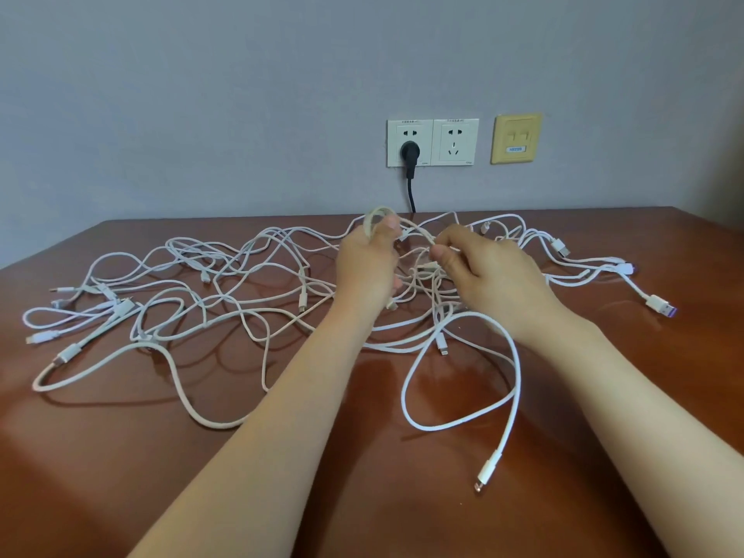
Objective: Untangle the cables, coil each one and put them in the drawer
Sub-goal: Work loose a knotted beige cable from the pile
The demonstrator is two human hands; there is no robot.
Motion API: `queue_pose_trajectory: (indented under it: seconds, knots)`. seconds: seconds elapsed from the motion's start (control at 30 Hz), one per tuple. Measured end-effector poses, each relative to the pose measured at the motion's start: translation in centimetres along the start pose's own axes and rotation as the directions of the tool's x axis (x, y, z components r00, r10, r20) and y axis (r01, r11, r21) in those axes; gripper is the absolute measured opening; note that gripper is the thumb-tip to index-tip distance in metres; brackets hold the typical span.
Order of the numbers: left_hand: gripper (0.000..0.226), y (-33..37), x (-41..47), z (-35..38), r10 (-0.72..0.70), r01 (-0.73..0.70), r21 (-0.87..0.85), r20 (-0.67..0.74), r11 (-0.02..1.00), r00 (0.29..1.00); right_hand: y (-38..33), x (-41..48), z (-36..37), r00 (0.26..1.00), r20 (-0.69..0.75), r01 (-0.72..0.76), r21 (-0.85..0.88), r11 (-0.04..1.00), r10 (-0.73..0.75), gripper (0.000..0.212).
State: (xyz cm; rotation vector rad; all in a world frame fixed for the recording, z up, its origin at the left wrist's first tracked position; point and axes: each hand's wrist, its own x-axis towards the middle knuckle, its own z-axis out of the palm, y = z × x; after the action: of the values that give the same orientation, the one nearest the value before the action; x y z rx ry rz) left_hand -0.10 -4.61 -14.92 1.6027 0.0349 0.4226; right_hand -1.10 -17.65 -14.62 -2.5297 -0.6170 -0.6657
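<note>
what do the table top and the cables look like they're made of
Table top: likely wood or veneer, reddish-brown with a glossy varnish; it mirrors light in bright patches. Cables: white, matte, apparently plastic or rubber sheathing; some look braided, too fine to confirm.

A glossy brown table [120,457] is set against a grey-blue wall [201,94]. Two white sockets are mounted side by side on the wall, a left socket [421,143] and a right socket [455,142]. A black plug [409,151] is seated in the left socket, and its black cord [411,195] is hung down behind the table's far edge. A yellow plate [516,138] with two ports is fixed just right of the sockets.
</note>
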Motion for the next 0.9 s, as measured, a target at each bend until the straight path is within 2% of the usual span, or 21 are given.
queue_pose_trajectory:
  seconds: [0.13, 0.3, 0.4, 0.5, 0.63, 0.7, 0.77, 0.83, 0.9]
  knots:
    - [0.026, -0.3, -0.9, 1.4, 0.046, -0.052, 0.064, 0.089, 0.997, 0.995, -0.6, -0.1, 0.4, 0.997, 0.037, -0.061, -0.016, 0.998, 0.062, 0.017]
    - [0.022, -0.6, -1.0, 1.5, 0.163, -0.195, 0.183, 0.179, 0.964, 0.97, -0.4, 0.0, 0.4, 0.989, 0.092, -0.118, 0.01, 0.993, 0.117, 0.025]
    - [0.026, -0.5, -1.5, 1.7, 0.245, -0.284, 0.262, 0.173, 0.922, 0.954, -0.3, 0.0, 0.4, 0.984, 0.103, -0.15, 0.018, 0.989, 0.148, 0.027]
    - [0.028, -0.1, -1.4, 1.4, 0.315, -0.343, 0.341, 0.136, 0.875, 0.939, -0.3, 0.1, 0.2, 0.985, 0.086, -0.156, 0.042, 0.987, 0.152, 0.045]
    - [0.029, -0.3, -0.7, 0.4, 0.344, -0.338, 0.521, 0.09, 0.784, 0.935, -0.5, -0.2, 0.2, 0.992, 0.08, -0.092, -0.049, 0.995, 0.096, 0.04]
    - [0.026, -0.7, -0.1, -0.3, 0.318, -0.297, 0.443, 0.029, 0.846, 0.948, -0.5, -0.2, 0.0, 0.993, 0.072, -0.089, -0.05, 0.995, 0.092, 0.038]
    - [0.026, -0.8, 0.4, -0.6, 0.243, -0.225, 0.275, -0.031, 0.935, 0.97, -0.4, -0.2, -0.1, 0.994, 0.065, -0.085, -0.024, 0.996, 0.086, 0.036]
    - [0.029, -0.6, 0.8, -0.7, 0.122, -0.118, 0.075, -0.046, 0.99, 0.991, -0.2, -0.2, -0.1, 0.994, 0.072, -0.081, 0.002, 0.997, 0.081, 0.034]
    - [0.028, -0.1, 0.7, -0.7, -0.011, 0.011, -0.193, 0.0, 0.981, 1.0, -0.1, -0.2, 0.2, 0.993, 0.09, -0.077, 0.006, 0.997, 0.076, 0.033]
